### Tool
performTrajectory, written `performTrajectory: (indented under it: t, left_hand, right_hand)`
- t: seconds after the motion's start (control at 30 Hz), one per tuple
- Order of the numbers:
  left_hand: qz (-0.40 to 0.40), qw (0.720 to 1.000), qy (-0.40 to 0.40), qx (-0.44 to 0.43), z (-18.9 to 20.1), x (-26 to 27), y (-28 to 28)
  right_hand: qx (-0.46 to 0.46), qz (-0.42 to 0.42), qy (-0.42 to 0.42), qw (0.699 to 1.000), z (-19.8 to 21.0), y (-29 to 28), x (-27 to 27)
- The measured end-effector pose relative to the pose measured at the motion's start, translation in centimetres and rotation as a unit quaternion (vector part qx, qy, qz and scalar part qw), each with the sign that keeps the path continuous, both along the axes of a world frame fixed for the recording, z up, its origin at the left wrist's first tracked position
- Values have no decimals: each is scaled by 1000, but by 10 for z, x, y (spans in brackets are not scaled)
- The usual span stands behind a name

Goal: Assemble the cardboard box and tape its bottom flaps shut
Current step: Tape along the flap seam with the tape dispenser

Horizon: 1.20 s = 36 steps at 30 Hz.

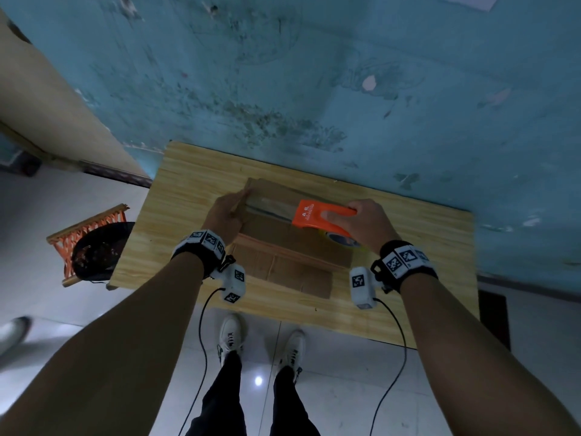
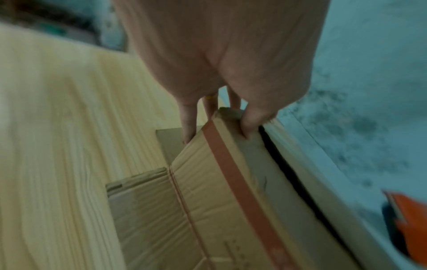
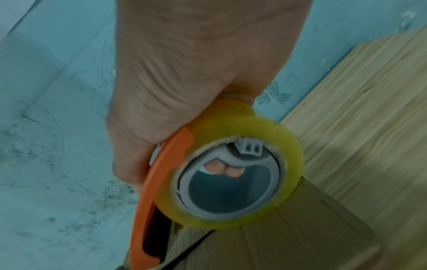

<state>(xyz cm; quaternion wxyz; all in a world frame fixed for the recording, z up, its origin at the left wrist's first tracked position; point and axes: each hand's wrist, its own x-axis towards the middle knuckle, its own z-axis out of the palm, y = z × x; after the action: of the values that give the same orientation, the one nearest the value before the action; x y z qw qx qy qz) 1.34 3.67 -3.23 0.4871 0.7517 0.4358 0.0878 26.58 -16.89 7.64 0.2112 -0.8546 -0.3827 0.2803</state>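
A brown cardboard box [image 1: 276, 234] stands on the wooden table [image 1: 176, 190] with its closed flaps facing up. A dark seam [image 2: 289, 175] runs between the two flaps. A strip of clear tape [image 1: 273, 205] lies along the seam from the left end. My left hand [image 1: 224, 215] grips the box's left end, thumb on top [image 2: 249, 126] and fingers down the side. My right hand [image 1: 364, 225] holds an orange tape dispenser [image 1: 320, 217] on the box top, right of centre. Its yellowish tape roll [image 3: 231, 164] sits over the cardboard [image 3: 289, 237].
A blue painted wall [image 1: 314, 73] rises right behind the table. An orange woven stool [image 1: 91, 240] with a black bowl [image 1: 100, 250] stands on the tiled floor at left. A loose lower flap [image 1: 295, 275] lies flat toward me. Cables hang from both wrists.
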Motion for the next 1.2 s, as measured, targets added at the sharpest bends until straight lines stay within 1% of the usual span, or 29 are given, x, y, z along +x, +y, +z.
performTrajectory:
  t: [0.07, 0.13, 0.2, 0.23, 0.27, 0.3, 0.33, 0.4, 0.47, 0.6, 0.73, 0.8, 0.97, 1.13, 1.2]
  left_hand:
    - [-11, 997, 43, 68, 7, 3, -8]
    - [-32, 982, 84, 168, 18, 10, -21]
    - [-127, 950, 104, 266, 35, 26, -35]
    - [-192, 932, 104, 289, 38, 35, -41]
    - [-243, 918, 108, 294, 41, 44, -48]
    - [-276, 912, 116, 282, 40, 52, -53]
    - [-292, 911, 125, 264, 38, 59, -58]
    - [-293, 912, 154, 241, 33, 71, -66]
    - [-288, 908, 182, 244, 30, 78, -71]
    - [-285, 890, 233, 271, 30, 85, -71]
    - [-300, 870, 270, 284, 41, 92, -65]
    - [-303, 864, 280, 287, 44, 94, -63]
    - [-321, 846, 296, 307, 35, 95, -57]
    - [-327, 846, 293, 300, 34, 99, -55]
    - [-334, 843, 300, 298, 34, 100, -54]
  right_hand:
    - [1, -1, -7, 1000, -1, -1, -2]
    - [7, -16, -1, 1000, -3, -3, 0]
    - [11, -25, 2, 1000, -4, -7, 4]
    - [13, -28, 4, 1000, -4, -8, 5]
    - [14, -28, 5, 999, -4, -8, 5]
    - [15, -27, 5, 999, -4, -8, 4]
    - [14, -25, 5, 1000, -3, -8, 4]
    - [11, -25, 2, 1000, -1, -8, 3]
    - [10, -30, 8, 999, -1, -8, 3]
    - [10, -33, 23, 999, 0, -8, 3]
    - [6, -27, 22, 999, 0, -6, 1]
    - [6, -22, 29, 999, -1, -5, 0]
    - [0, -17, 38, 999, -3, -6, 7]
    - [2, -18, 66, 998, -1, -11, 13]
    - [-3, -15, 70, 997, 0, -17, 18]
